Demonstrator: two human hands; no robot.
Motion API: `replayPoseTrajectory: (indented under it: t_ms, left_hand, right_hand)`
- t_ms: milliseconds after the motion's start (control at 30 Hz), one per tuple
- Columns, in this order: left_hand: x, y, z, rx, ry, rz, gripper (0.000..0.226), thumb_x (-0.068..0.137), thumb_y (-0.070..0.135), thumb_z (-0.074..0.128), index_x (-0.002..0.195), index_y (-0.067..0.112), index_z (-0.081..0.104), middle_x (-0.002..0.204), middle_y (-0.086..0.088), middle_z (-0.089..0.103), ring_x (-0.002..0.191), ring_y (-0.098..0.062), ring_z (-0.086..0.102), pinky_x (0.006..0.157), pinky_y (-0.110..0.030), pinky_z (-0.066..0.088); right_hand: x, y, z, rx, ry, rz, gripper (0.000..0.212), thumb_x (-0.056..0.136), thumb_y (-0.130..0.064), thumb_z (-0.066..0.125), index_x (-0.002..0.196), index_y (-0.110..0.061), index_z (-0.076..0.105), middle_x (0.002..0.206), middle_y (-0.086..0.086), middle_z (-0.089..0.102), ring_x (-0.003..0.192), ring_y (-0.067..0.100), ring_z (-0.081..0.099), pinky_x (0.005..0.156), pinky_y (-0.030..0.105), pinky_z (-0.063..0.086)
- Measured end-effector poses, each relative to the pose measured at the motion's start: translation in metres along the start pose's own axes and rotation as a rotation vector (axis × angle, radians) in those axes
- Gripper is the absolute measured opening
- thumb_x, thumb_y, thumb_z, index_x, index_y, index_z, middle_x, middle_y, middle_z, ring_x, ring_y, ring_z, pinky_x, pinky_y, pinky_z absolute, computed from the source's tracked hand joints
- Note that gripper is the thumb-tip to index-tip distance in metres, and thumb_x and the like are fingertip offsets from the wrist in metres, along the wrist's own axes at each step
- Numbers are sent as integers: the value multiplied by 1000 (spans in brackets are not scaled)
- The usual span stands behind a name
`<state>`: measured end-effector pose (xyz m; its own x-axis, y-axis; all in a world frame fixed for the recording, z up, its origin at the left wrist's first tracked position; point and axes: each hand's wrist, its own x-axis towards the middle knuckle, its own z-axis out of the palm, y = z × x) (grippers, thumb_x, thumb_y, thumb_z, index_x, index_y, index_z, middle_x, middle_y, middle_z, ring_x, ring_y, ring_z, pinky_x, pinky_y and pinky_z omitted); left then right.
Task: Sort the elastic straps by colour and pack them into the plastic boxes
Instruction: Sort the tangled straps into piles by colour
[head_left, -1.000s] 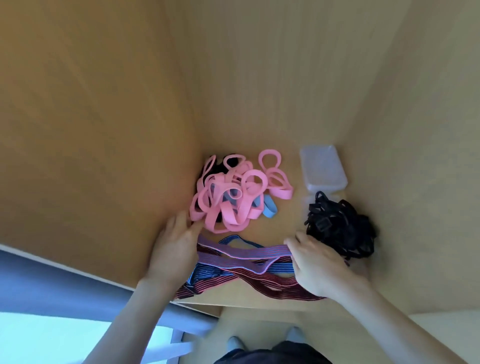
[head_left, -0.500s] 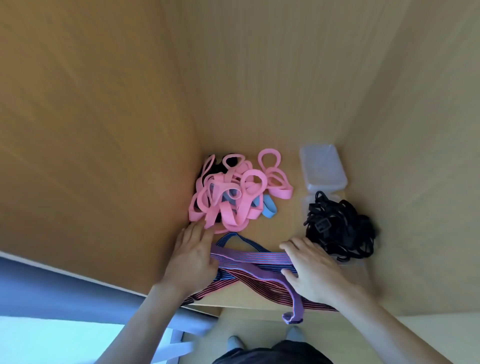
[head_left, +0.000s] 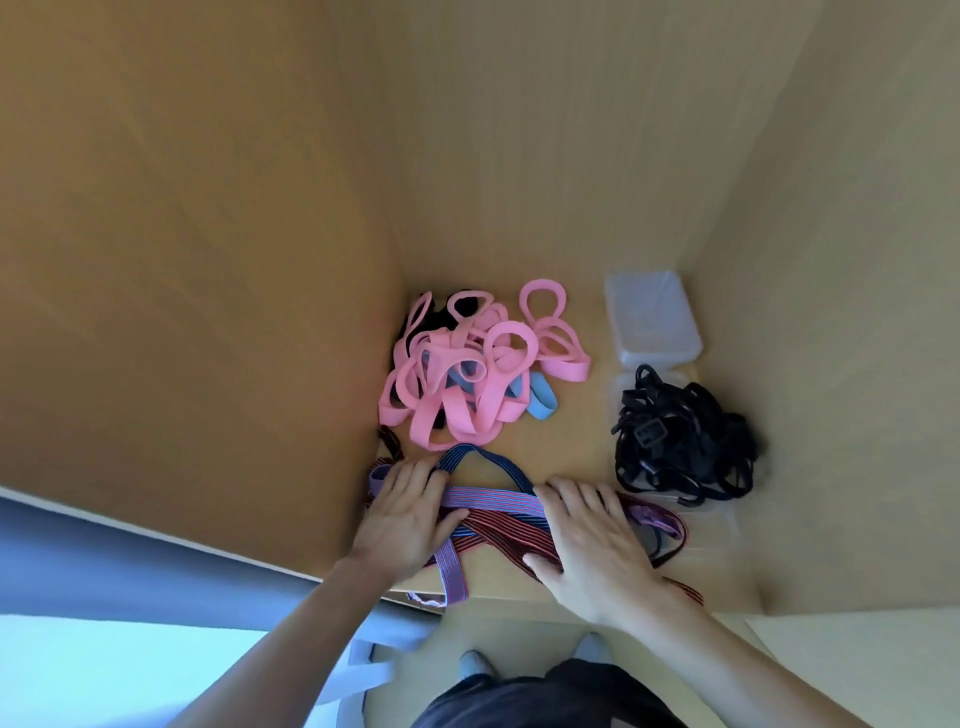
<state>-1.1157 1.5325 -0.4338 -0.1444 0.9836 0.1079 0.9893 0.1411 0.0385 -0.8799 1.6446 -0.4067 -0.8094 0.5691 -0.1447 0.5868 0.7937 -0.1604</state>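
Striped purple, blue and dark red straps lie tangled at the front edge of the wooden shelf. My left hand lies flat on their left end, fingers straight. My right hand presses flat on their right part, fingers spread. One purple strap end hangs over the shelf edge. A heap of pink straps with a light blue one sits behind, against the left wall. Black straps are piled in a clear plastic box at the right. Another clear plastic box stands behind them.
Wooden walls close the shelf on the left, back and right. The shelf's front edge runs just under my wrists. A blue-grey bar crosses below at the left. My feet show on the floor beneath.
Both hands have flattened onto the striped straps. The left hand shifted right and forward; the loose purple strap end moved from under my right hand to hang near my left.
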Motion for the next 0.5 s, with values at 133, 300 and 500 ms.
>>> replayPoseTrajectory:
  t_ms: [133,300,500]
  left_hand:
    - [3,-5,-5,78,109,42,45,95,57,47,88,15,60,85,-5,52,82,-30,53,84,-41,41]
    - [9,-6,-18,144,184,69,45,96,57,49,80,16,59,82,-6,53,80,-30,53,77,-41,43]
    - [32,-12,-48,158,219,65,43,91,56,55,75,17,62,74,-4,59,72,-27,60,68,-38,42]
  right_hand:
    - [6,-11,-1,47,59,1,46,90,-43,55,130,-20,51,129,1,50,118,26,51,107,42,38]
    - [15,-12,-3,122,219,87,19,85,-20,68,103,-21,61,100,-1,56,94,26,59,85,41,49]
    - [23,-2,-6,353,303,171,10,88,-12,68,93,-16,61,87,1,61,84,31,62,73,40,45]
